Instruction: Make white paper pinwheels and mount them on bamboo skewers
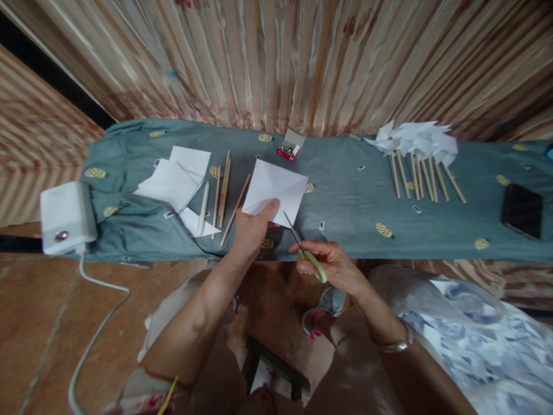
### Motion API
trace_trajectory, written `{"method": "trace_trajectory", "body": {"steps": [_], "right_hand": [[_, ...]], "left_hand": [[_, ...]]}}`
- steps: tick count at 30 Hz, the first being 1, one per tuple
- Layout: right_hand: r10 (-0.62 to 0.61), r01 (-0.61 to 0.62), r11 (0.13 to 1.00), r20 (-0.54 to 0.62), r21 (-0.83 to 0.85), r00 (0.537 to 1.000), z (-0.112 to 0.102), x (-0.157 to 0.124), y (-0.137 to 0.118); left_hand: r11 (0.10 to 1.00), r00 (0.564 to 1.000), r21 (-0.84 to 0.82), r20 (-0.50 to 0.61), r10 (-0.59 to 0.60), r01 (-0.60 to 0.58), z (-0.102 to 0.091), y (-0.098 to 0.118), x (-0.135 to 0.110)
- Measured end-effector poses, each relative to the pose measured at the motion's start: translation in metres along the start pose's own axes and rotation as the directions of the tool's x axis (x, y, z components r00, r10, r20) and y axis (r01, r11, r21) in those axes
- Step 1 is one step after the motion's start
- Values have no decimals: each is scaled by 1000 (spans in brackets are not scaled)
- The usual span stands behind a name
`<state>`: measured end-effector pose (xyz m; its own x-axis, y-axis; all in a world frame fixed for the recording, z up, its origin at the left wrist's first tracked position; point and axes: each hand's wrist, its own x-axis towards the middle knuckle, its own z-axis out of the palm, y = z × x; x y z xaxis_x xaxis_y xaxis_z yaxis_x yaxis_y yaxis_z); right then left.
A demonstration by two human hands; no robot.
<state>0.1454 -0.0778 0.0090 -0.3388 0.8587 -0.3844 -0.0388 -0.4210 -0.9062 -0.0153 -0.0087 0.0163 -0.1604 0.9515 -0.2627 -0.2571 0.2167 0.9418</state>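
Observation:
My left hand pinches the near edge of a square white sheet of paper, thumb on top; faint crease lines cross the sheet. In my right hand is a pair of scissors with light green handles, its blades pointing at the sheet's near right corner. Whether the blades touch the paper I cannot tell. Left of the sheet lie several thin wooden sticks, a white pen-like stick and more white paper sheets. Beyond the sheet sits a small open red box with small shiny pieces inside.
Several white paper pinwheels on sticks lie at the right of the green cloth. A dark phone is at the far right. A white device with a cable stands at the left end. Striped curtains hang behind.

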Motion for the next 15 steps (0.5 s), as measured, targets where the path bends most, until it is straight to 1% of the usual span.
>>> {"method": "trace_trajectory", "body": {"steps": [4,6,10,15], "right_hand": [[35,-35,998,-2,52,999,-1,1,2],[44,-43,997,-12,57,999,-2,1,1],[55,-53,998,-41,45,998,-4,0,-1],[53,-51,998,-37,37,998,-5,-1,-3]], "left_hand": [[1000,1000,-11,-17,-6,6,0,0,0],[999,1000,-33,2,-20,20,0,1,0],[996,995,-66,81,-61,67,-1,5,-1],[997,994,-24,77,-75,77,-1,5,-2]]}}
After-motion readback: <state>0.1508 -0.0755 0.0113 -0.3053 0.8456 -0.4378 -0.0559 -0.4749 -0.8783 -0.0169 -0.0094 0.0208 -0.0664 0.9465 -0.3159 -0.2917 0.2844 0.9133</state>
